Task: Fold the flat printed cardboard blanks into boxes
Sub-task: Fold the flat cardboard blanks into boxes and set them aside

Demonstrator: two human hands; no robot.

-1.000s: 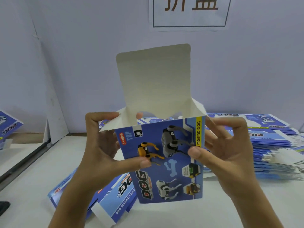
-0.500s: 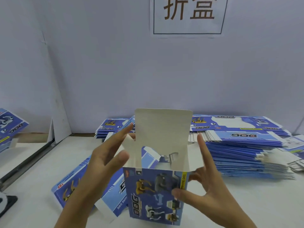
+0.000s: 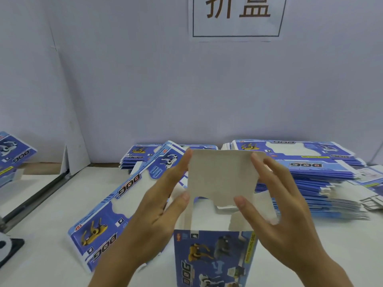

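1. The box [image 3: 214, 257] stands upright on the white table [image 3: 331, 255] right in front of me, its printed blue front facing me and its top not yet closed.
2. My left hand [image 3: 157, 216] and right hand [image 3: 273, 206] hold the tall lid flap [image 3: 221, 179] by its two side edges. On each hand the fingertips lie along the upper edge and the thumb pinches lower down, so both hands grip the flap.
3. I judge the board light and thin: stiff enough to stand by itself, yet ready to crease wherever I press hard. It bends cleanly only along the scored lines.
4. So I would keep my hold on the flap's edges, near the fold, and not push on the middle of the panel, which could buckle.
5. The printed face looks glossy and may slip under dry fingers; the grey inner side looks rougher and should give a better grip.
6. A small side flap [image 3: 184, 208] stands by my left thumb. I cannot tell how its partner on the right lies.
7. One flat blank [image 3: 107, 214] lies just left of the box, near my left wrist.
8. The stack of blanks [image 3: 310, 183] sits behind and to the right, near my right hand, so a wide swing there could knock it.
9. The table in front of the box on the right shows bare surface, the easiest room for turning it.
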